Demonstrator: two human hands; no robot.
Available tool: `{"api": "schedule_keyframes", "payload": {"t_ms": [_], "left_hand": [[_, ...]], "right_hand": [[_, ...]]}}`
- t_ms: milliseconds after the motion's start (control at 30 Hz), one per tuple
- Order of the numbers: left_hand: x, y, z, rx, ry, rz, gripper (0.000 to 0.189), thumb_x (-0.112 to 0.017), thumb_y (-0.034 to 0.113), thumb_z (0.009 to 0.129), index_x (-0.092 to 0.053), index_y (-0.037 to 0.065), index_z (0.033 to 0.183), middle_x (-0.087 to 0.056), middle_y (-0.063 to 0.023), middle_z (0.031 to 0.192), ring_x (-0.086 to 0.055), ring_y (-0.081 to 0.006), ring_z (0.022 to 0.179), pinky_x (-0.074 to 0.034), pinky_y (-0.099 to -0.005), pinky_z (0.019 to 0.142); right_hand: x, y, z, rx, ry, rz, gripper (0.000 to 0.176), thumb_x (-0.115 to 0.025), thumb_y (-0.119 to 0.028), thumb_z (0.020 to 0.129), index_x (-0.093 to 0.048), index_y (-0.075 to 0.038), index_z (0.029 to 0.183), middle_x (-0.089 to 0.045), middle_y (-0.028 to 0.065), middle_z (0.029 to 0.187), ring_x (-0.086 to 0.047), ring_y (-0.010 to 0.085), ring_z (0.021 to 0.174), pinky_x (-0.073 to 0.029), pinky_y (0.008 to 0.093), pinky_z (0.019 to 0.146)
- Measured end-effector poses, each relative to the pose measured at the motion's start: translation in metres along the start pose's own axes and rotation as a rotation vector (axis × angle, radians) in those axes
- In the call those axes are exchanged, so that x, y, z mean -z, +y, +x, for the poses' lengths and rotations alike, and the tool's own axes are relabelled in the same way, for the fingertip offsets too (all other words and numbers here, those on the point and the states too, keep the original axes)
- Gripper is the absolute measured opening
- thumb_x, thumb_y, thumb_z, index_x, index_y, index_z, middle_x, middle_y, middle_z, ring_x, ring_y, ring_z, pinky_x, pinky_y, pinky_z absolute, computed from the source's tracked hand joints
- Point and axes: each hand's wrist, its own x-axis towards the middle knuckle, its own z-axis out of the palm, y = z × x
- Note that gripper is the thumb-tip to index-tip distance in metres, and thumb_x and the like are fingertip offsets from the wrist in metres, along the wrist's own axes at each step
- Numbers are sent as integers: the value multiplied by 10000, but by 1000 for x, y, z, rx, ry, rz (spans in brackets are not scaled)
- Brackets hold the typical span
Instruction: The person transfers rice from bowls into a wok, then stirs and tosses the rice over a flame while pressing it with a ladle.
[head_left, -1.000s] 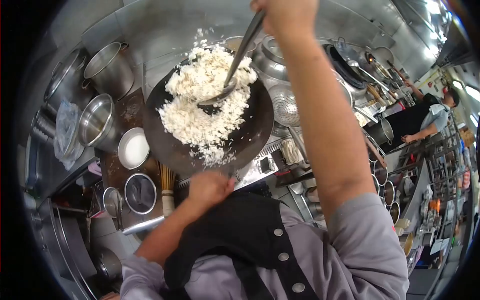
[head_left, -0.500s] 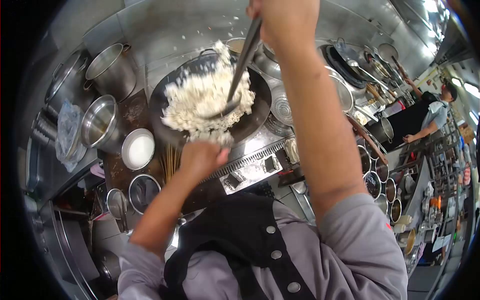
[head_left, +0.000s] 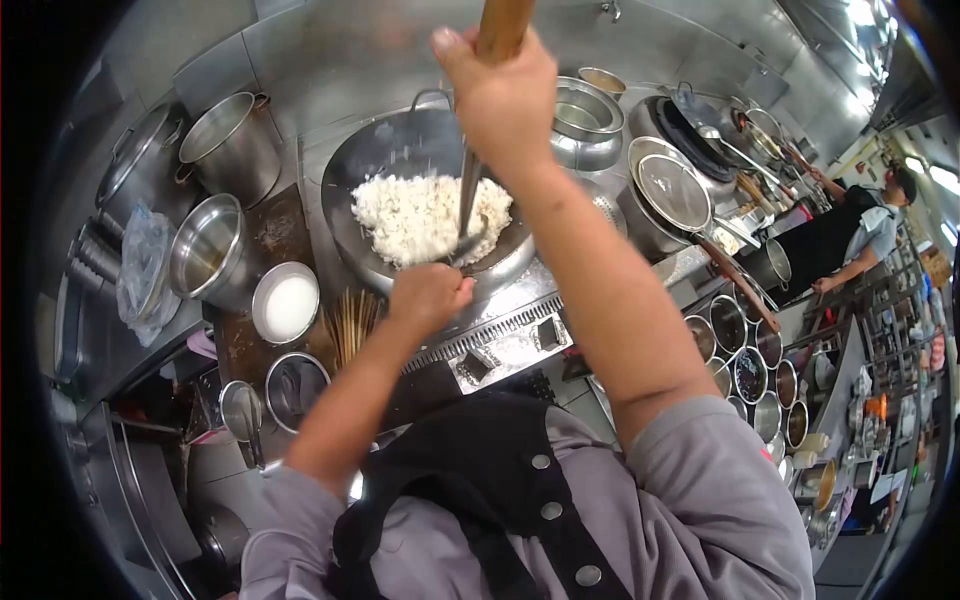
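White rice (head_left: 415,218) lies heaped in a large dark wok (head_left: 350,165), with a few grains blurred above it. My left hand (head_left: 428,297) is closed at the wok's near rim; the part it grips is hidden under the fingers. A long ladle (head_left: 469,190) with a wooden upper handle is wrapped in my right hand (head_left: 508,105), held high over the wok's far right side. The ladle's head is down in the rice at the right, close to my left hand. At the wok's far side its loop handle shows, free of any hand.
Left of the wok stand steel pots (head_left: 232,150), a bowl of white contents (head_left: 288,305) and a bundle of thin sticks (head_left: 352,325). On the right are a strainer (head_left: 675,190) and several round containers (head_left: 748,372). Another person (head_left: 850,235) stands far right.
The wok has tipped back toward level and shifted right; the tossed rice has dropped into it. My right hand has moved left and lower with the ladle. My left hand stays at the rim.
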Motion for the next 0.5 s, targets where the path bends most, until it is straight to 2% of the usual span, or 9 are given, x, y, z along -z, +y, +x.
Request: {"api": "schedule_keyframes", "payload": {"t_ms": [100,167,200,267,300,367,400,467,500], "left_hand": [[-19,28,-51,82,-179,67,448,-592,428,945,-701,105,654,-685,-138,704,-695,-343,715,-520,-511,596],[-8,42,-94,42,-355,26,432,-581,427,952,-705,109,687,-693,-124,707,-695,-351,689,-527,-507,592],[11,45,-85,45,-351,31,432,-581,427,952,-705,109,687,-693,-124,707,-695,-351,689,-527,-507,592],[53,47,-64,54,-351,95,424,-588,429,947,-707,112,691,-694,-126,703,-691,-348,663,-530,-500,584],[58,36,-46,22,-258,73,432,-605,432,934,-706,113,661,-687,-130,682,-682,-352,639,-526,-490,571],[46,14,-3,-36,-172,44,447,-631,460,908,-714,100,656,-674,-143,658,-677,-361,639,-514,-483,570],[28,9,-5,-31,-169,49,447,-631,460,908,-714,100,656,-674,-143,658,-677,-361,639,-514,-483,570],[-11,6,-11,27,7,-10,444,-638,404,918,-665,80,614,-644,-175,656,-662,-366,629,-500,-501,585],[-18,16,-27,80,-80,62,423,-650,408,898,-670,102,606,-646,-160,646,-664,-360,618,-509,-506,576]], "right_hand": [[-1,32,21,26,80,107,312,-745,-274,893,-637,-1,789,-651,64,669,-568,126,614,-498,334,630],[13,16,64,99,-41,-88,289,-745,-248,883,-633,8,809,-633,68,660,-558,128,590,-498,332,614],[18,-10,72,103,-43,-83,289,-745,-248,883,-633,8,809,-633,68,660,-558,128,590,-498,332,614],[25,-56,73,-55,-43,81,257,-751,-229,941,-617,-47,817,-535,0,579,-499,122,464,-377,303,441],[22,-38,70,-69,-52,89,257,-751,-229,941,-617,-47,817,-535,0,579,-499,122,464,-377,303,441],[16,5,66,713,-103,-726,280,-744,-226,878,-621,22,835,-610,66,661,-548,115,587,-490,325,607],[9,-10,23,89,-47,-42,278,-739,-230,887,-625,15,819,-596,47,643,-548,112,564,-482,329,584],[1,24,13,-155,63,142,281,-743,-249,884,-635,-2,804,-634,45,667,-573,114,569,-486,329,578],[5,30,23,-149,67,135,281,-743,-249,884,-635,-2,804,-634,45,667,-573,114,569,-486,329,578]]}}
